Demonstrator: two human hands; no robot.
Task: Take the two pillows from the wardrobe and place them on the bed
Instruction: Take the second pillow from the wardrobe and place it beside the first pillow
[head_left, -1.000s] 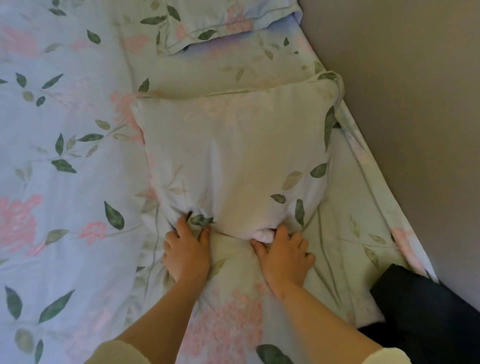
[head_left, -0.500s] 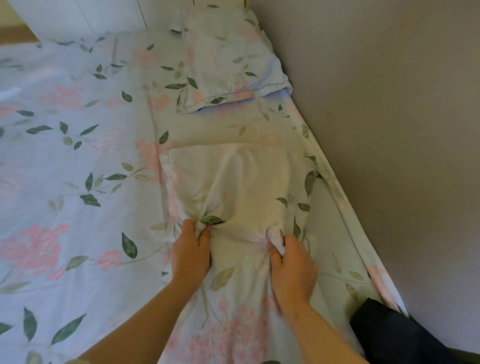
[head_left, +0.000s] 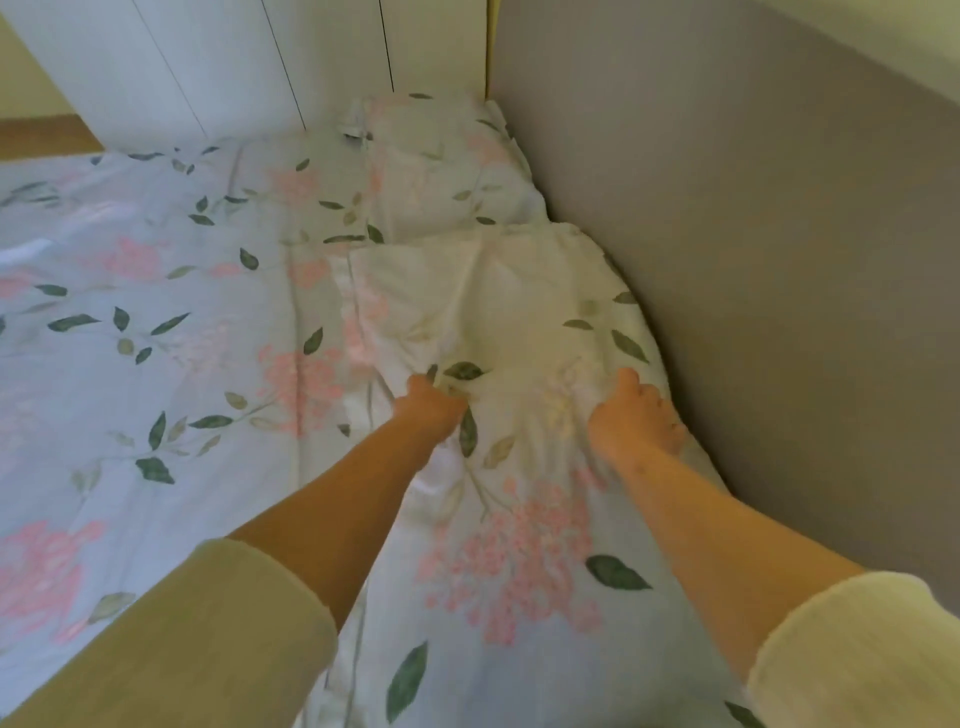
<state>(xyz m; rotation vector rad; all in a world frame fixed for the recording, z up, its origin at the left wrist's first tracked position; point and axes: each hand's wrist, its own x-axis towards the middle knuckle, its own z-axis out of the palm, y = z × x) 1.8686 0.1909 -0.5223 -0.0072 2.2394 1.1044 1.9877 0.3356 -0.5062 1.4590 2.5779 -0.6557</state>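
Head view showed cream sleeves (head_left: 208, 623) nearest, with bare forearms reaching out over the floral bed (head_left: 156, 322). The left hand (head_left: 434, 410) was clenched on a bunch of fabric at the near edge of the near pillow (head_left: 493, 306). The right hand (head_left: 636, 415), slightly blurred, seemed to pinch that same edge with curled fingers. This pillow lay on the bed just beyond both hands, beside the grey wall (head_left: 753, 260) to the right of the right hand. Right behind it lay the second pillow (head_left: 441, 171), with the white wardrobe (head_left: 234, 62) farthest.
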